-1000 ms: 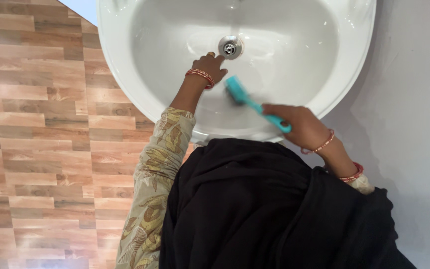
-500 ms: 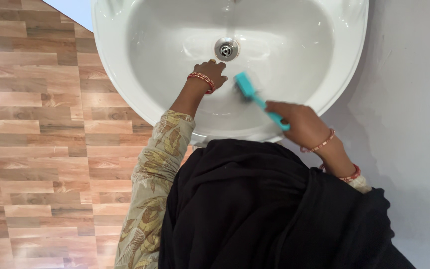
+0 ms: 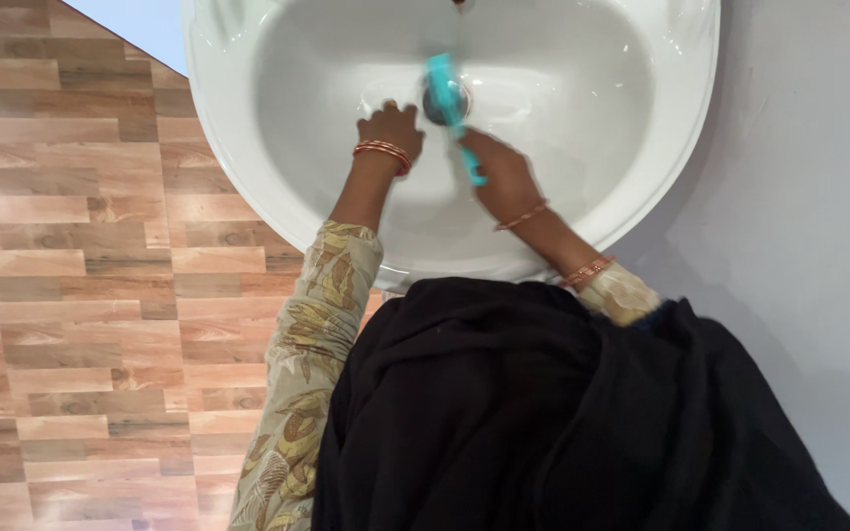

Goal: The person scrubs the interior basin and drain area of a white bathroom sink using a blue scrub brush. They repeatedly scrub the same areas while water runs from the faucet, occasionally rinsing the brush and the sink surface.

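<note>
A white oval sink (image 3: 248, 177) fills the top of the head view. My right hand (image 3: 504, 177) grips the handle of a teal brush (image 3: 450, 98), whose head lies over the metal drain (image 3: 430, 103) in the bowl. My left hand (image 3: 391, 128), with bangles at the wrist, rests fingers-down on the bowl's surface just left of the drain and holds nothing. A dark cloth over my front hides the lower part of both arms.
A wood-pattern tiled wall (image 3: 81, 295) runs down the left side. A plain grey surface (image 3: 799, 246) lies to the right of the sink. A black garment (image 3: 543, 423) covers the lower middle of the view.
My right hand has carried the brush from the near rim up into the bowl, onto the drain. My left hand has slid further into the bowl.
</note>
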